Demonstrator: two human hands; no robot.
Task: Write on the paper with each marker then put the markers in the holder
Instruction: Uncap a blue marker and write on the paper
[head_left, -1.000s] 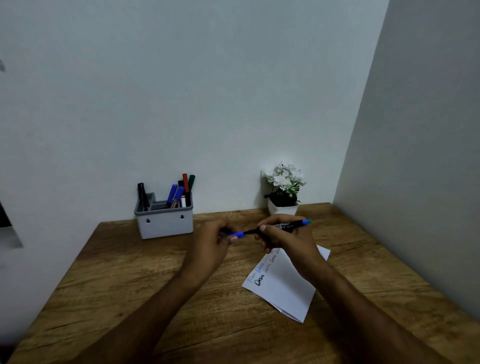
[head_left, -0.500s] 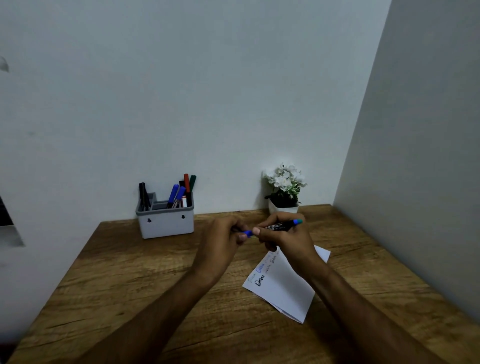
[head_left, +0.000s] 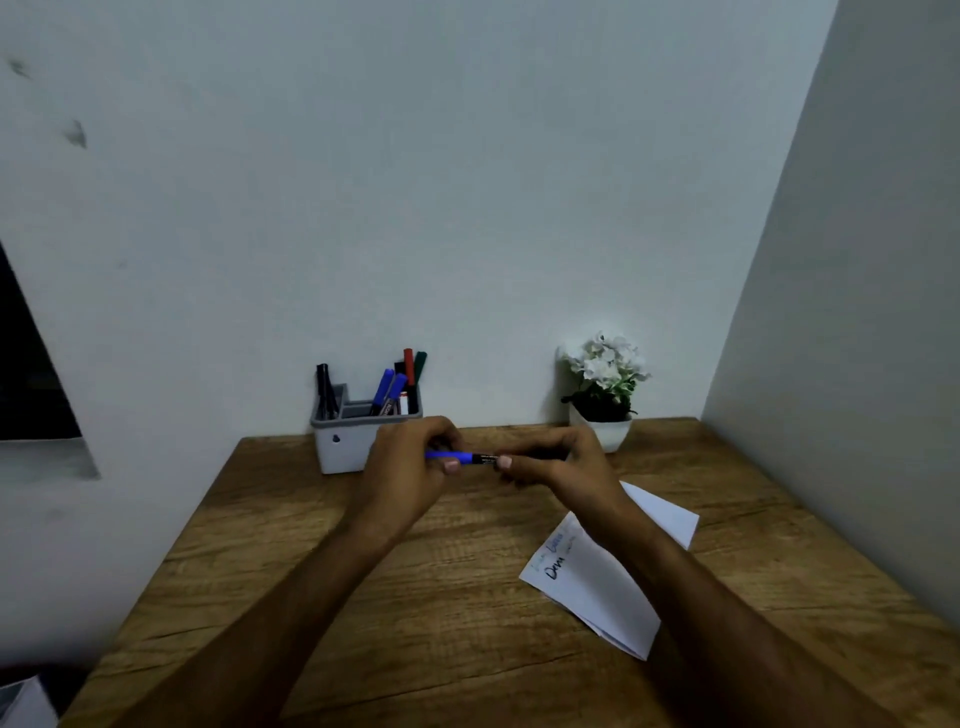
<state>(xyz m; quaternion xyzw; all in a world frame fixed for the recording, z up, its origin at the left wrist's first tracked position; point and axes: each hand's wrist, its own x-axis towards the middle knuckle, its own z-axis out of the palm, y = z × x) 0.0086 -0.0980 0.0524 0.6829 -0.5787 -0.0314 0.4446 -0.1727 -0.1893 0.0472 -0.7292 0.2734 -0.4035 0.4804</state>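
A blue marker (head_left: 478, 458) is held level above the wooden desk between both hands. My left hand (head_left: 410, 467) grips its blue cap end and my right hand (head_left: 558, 465) pinches the black barrel. The grey holder (head_left: 343, 441) stands at the back of the desk, just behind my left hand, with several markers upright in it. A white folded paper (head_left: 597, 577) with a few handwritten words lies on the desk under my right forearm.
A white pot with white flowers (head_left: 605, 395) stands at the back right by the wall corner. Walls close the desk at the back and on the right. The wooden desk (head_left: 415, 597) stretches toward me.
Both hands have moved left with the marker, toward the holder. The gap between cap and barrel has closed, and the marker's far tip is now hidden in my right hand.
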